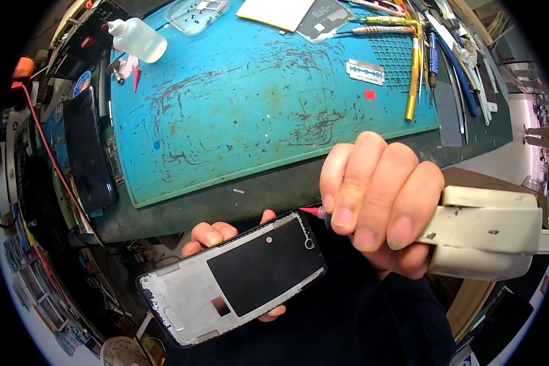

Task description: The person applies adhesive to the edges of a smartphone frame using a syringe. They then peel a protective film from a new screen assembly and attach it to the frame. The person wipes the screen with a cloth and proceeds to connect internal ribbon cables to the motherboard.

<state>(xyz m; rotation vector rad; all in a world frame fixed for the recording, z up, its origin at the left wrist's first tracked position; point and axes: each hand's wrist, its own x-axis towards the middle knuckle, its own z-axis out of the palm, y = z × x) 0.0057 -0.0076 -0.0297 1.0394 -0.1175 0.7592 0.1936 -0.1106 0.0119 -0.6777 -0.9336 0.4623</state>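
Note:
My left hand [210, 235] grips a phone frame [186, 290] from behind, fingers showing at its upper and lower edges. The frame is tilted, with a grey metal inner face, a large black rectangle and a small round camera opening. My right hand [381, 198] is wrapped around a cream-coloured glue dispenser gun [488, 235]. The gun's pink needle tip [309, 211] points left at the frame's upper right corner, touching it or very close; I cannot tell which.
Beyond my hands lies a scratched blue work mat [226, 146] with a razor blade [365, 71] and a red square [369, 95]. A squeeze bottle [139, 41] and screw tray [196, 17] stand far left. A dark phone [88, 152] lies left; several tools [433, 61] crowd the far right.

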